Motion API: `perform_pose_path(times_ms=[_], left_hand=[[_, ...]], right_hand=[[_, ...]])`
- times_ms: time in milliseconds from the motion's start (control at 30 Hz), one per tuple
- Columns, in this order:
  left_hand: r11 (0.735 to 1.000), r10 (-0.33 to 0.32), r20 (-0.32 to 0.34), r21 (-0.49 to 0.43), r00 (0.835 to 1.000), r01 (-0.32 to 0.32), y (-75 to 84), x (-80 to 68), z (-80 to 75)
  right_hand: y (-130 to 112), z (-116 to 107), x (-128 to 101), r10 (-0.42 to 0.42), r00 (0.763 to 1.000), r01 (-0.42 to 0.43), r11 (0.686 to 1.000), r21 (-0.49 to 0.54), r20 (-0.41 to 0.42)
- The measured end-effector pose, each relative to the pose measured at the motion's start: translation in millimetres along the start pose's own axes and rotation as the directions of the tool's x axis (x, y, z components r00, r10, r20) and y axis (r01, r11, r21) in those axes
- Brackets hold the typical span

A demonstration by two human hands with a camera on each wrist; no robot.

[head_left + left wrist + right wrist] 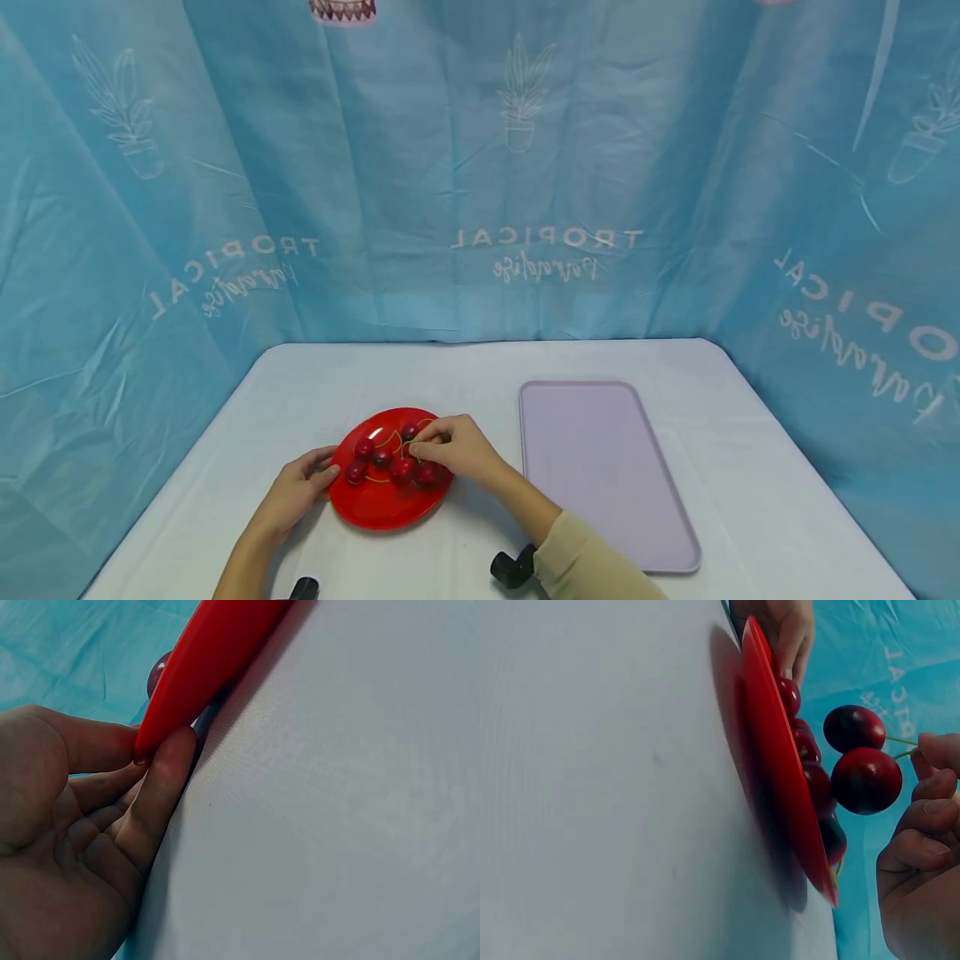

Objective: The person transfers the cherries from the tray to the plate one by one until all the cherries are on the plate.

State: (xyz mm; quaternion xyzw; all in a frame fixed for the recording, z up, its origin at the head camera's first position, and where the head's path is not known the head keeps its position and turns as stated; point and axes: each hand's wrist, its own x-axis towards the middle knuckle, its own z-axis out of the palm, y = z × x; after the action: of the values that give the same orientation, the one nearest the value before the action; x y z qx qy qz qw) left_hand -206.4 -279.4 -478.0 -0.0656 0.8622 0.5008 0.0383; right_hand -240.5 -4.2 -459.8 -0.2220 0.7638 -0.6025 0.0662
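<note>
A blue backdrop curtain [480,167] printed with pale plants and lettering hangs beyond both hands, behind the white-covered worktop [750,500] on which everything rests. To the outer side of the right hand, just beside its forearm, lies a pale lilac tray [600,467], flat on the cloth and apart from the plate.

Between the two hands sits a red plate [375,504]. The left hand [296,492] meets its near-left rim: in the left wrist view the fingers [161,780] lie fairly straight against the plate's edge, thumb resting near the rim, so this grip is relaxed and touching rather than clasping.

The right hand [457,446] reaches over the plate's far-right side. Its grip is pinched on thin green stems [904,746], and from these hang two cherries [866,780], lifted just clear of the plate (the right wrist view shows a gap between them and the red surface). The other fingers of that hand are curled in.

Beneath and beside the right hand's grip, several more dark cherries [363,450] lie on the plate, clustered close together, some touching.
</note>
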Motion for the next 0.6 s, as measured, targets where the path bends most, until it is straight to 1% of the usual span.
perform_pose_path(times_ms=[300, 500, 600], left_hand=[[1.0, -0.021, -0.004, -0.006, 1.0, 0.021, 0.5, -0.6, 0.7], [1.0, -0.028, -0.004, -0.004, 1.0, 0.028, 1.3, 0.5, 1.9], [1.0, -0.024, -0.004, 0.002, 1.0, 0.024, -0.1, 1.6, 2.0]], right_hand=[[-1.2, 16.9, 4.0, -0.024, 0.999, 0.026, 0.999, -0.038, 0.035], [-0.6, 26.9, 4.9, -0.032, 0.999, 0.033, 0.998, -0.051, 0.03], [-1.2, 31.6, 5.9, -0.026, 0.999, 0.027, 0.996, -0.08, 0.021]])
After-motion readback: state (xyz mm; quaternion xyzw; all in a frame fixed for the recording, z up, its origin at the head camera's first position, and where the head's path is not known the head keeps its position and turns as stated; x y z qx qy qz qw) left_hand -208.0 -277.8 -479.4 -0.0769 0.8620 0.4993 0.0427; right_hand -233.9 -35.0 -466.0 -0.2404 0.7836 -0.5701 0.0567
